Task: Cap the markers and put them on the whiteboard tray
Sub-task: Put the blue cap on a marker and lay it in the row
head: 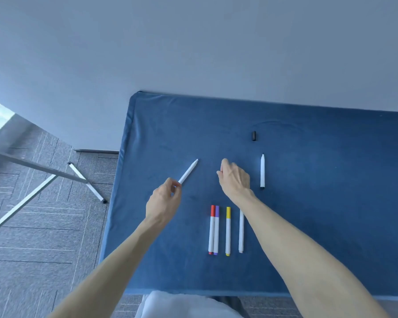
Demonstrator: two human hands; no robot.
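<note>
My left hand pinches the lower end of a white uncapped marker that points up and to the right over the blue table. My right hand hovers palm down beside it with fingers curled; whether it holds a cap is hidden. Another white uncapped marker lies upright to the right, with a black cap apart above it. Near the front lie capped markers: red, purple and yellow. A fourth white marker has its top hidden by my right forearm.
The table's left edge drops to a grey tiled floor. A white metal stand with angled legs is on the floor at left. A pale wall runs behind the table. No whiteboard tray is in view.
</note>
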